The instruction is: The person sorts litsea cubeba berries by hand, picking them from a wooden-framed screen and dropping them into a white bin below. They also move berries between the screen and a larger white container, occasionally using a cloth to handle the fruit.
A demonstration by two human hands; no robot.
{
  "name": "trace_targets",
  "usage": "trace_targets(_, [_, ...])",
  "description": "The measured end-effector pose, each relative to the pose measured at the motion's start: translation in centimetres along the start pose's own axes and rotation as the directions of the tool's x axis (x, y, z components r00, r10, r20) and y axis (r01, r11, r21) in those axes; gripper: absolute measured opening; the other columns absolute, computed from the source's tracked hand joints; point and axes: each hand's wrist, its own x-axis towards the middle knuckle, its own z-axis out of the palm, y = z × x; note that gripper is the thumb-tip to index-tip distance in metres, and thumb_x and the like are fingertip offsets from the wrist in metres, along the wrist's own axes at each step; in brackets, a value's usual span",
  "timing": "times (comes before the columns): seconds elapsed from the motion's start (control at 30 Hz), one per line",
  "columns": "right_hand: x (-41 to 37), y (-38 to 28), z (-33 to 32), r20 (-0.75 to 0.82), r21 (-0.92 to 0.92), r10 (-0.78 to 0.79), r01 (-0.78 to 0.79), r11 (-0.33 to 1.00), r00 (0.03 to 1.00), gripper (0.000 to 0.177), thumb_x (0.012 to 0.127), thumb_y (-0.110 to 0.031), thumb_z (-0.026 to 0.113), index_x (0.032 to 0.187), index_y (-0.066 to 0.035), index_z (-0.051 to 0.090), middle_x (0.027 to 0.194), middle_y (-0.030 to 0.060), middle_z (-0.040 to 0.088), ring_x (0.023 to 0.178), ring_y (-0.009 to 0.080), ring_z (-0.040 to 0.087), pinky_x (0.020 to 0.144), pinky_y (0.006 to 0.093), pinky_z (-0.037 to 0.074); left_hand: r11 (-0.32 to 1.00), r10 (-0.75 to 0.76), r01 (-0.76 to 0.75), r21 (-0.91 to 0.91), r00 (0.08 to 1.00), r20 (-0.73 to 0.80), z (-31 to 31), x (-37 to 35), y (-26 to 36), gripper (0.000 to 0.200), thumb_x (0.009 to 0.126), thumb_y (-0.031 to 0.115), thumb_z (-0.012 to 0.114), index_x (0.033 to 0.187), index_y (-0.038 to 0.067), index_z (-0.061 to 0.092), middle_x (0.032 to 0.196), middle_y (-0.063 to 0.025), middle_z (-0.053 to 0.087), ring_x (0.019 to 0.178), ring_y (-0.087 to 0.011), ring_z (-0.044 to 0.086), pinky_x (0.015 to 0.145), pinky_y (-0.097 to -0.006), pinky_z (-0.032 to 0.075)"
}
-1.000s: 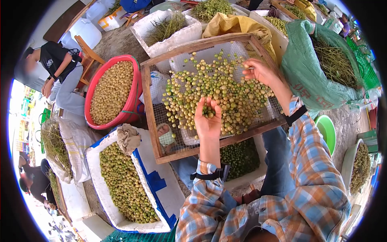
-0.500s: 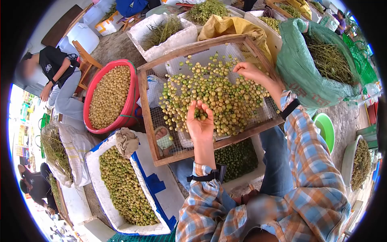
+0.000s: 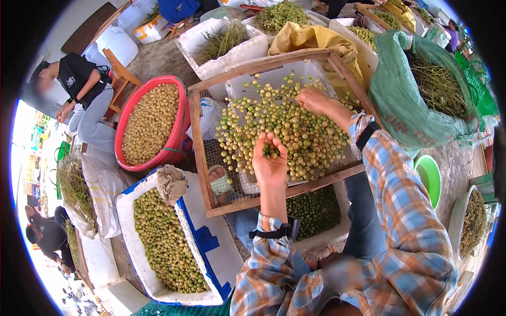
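Nearest, at the left, a white foam box is seen filled with green fruit. The left hand is held palm up above the near part of a wooden-framed sieve. Its grip is curled loosely together around a handful of fruits. A fruit heap is spread over the mesh. Farther in, the right hand is laid palm down on that heap. Its fingers are hidden, so the state of its grip cannot be told. A red basin of yellower fruit is set left of the sieve, a green sack to its right.

Risk, as judged: fruits may be spilled from the loose cupped grip, or rolled over the frame if the sieve is tipped.
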Motion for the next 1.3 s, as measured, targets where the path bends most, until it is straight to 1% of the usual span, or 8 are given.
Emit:
trace_targets(0.1, [-0.9, 1.4, -0.3, -0.084, 0.077, 0.020, -0.014, 0.997, 0.996, 0.003, 0.075, -0.005, 0.055, 0.072, -0.006, 0.057, 0.077, 0.0069, 0.058, 0.066, 0.0219, 0.054, 0.057, 0.0357, 0.043, 0.999, -0.025, 0.027, -0.017, 0.997, 0.074, -0.7, 0.4, 0.2, 0.014, 0.085, 0.014, 0.052, 0.095, 0.006, 0.051, 0.086, -0.0027, 0.055, 0.072, -0.0133, 0.055, 0.059, -0.0253, 0.051])
trace_targets(0.17, [-2.4, 1.9, -1.8, 0.124, 0.788, 0.249, -0.248, 0.563, 0.960, 0.005, 0.081, -0.010, 0.055, 0.079, -0.007, 0.057, 0.074, 0.0041, 0.059, 0.058, 0.0127, 0.054, 0.048, 0.0273, 0.042, 0.998, -0.045, 0.049, -0.050, 0.995, 0.084, -0.8, 0.3, 0.3, 0.013, 0.085, 0.013, 0.052, 0.094, 0.005, 0.052, 0.087, -0.0035, 0.055, 0.073, -0.0141, 0.055, 0.060, -0.0262, 0.051])
trace_targets(0.4, [-13.3, -0.7, -4.4, 0.253, 0.917, 0.188, -0.174, -0.359, 0.949, 0.012, 0.087, -0.015, 0.050, 0.095, -0.007, 0.053, 0.089, 0.0050, 0.060, 0.064, 0.0074, 0.055, 0.049, 0.0204, 0.043, 0.997, -0.077, 0.078, -0.005, 0.993, 0.085, 0.0, -1.9, -1.1, 0.013, 0.085, 0.015, 0.050, 0.088, 0.003, 0.053, 0.088, -0.0067, 0.056, 0.077, -0.0185, 0.056, 0.067, -0.0316, 0.052])
trace_targets(0.6, [-22.0, -2.6, -5.3, 0.081, 0.893, 0.151, -0.005, -0.451, 0.985, 0.013, 0.086, -0.015, 0.050, 0.092, -0.005, 0.054, 0.080, 0.0025, 0.056, 0.059, 0.0079, 0.050, 0.047, 0.0213, 0.042, 0.972, -0.211, 0.229, -0.043, 0.944, 0.254, -0.9, -7.3, -4.9, 0.028, 0.089, 0.026, 0.042, 0.092, 0.000, 0.053, 0.099, -0.0149, 0.055, 0.094, -0.0279, 0.053, 0.081, -0.0404, 0.047])
trace_targets(0.83, [-38.6, 1.1, 1.5, 0.003, 0.995, 0.743, -0.080, 0.068, 0.669, 0.016, 0.084, -0.019, 0.053, 0.087, -0.003, 0.057, 0.076, 0.0021, 0.058, 0.064, 0.0092, 0.052, 0.057, 0.0228, 0.043, 0.955, -0.241, 0.281, -0.090, 0.919, 0.312, -4.3, -13.8, -6.9, 0.052, 0.092, 0.042, 0.022, 0.103, 0.000, 0.051, 0.115, -0.0170, 0.049, 0.107, -0.0336, 0.047, 0.090, -0.0459, 0.040])
trace_targets(0.9, [-42.9, 6.1, 9.5, -0.218, 0.654, 0.622, -0.360, 0.665, 0.752, 0.016, 0.082, -0.016, 0.055, 0.081, 0.000, 0.058, 0.071, 0.0038, 0.058, 0.066, 0.0106, 0.054, 0.058, 0.0241, 0.042, 0.961, -0.218, 0.262, -0.088, 0.915, 0.339, -4.8, -14.9, -7.1, 0.045, 0.092, 0.038, 0.028, 0.103, 0.001, 0.051, 0.114, -0.0177, 0.049, 0.110, -0.0336, 0.045, 0.092, -0.0466, 0.039])
trace_targets(1.07, [-43.0, 2.8, 6.8, -0.062, 0.954, 0.781, -0.194, 0.230, 0.622, 0.011, 0.083, -0.010, 0.052, 0.082, 0.000, 0.057, 0.074, 0.0039, 0.059, 0.058, 0.0090, 0.054, 0.050, 0.0212, 0.042, 0.972, -0.217, 0.231, -0.041, 0.951, 0.220, -5.9, -16.0, -6.5, 0.023, 0.087, 0.020, 0.049, 0.099, 0.001, 0.052, 0.106, -0.0165, 0.054, 0.099, -0.0307, 0.053, 0.086, -0.0438, 0.045])
trace_targets(1.3, [-33.8, -5.2, -0.8, -0.098, 0.965, 0.568, -0.061, 0.255, 0.817, 0.007, 0.084, -0.009, 0.052, 0.087, -0.003, 0.053, 0.079, 0.0060, 0.061, 0.061, 0.0083, 0.057, 0.051, 0.0208, 0.048, 0.947, -0.259, 0.283, 0.152, 0.953, -0.159, -11.6, -16.2, -6.8, 0.010, 0.083, 0.012, 0.056, 0.090, 0.005, 0.053, 0.076, -0.0053, 0.056, 0.074, -0.0204, 0.058, 0.071, -0.0318, 0.052])
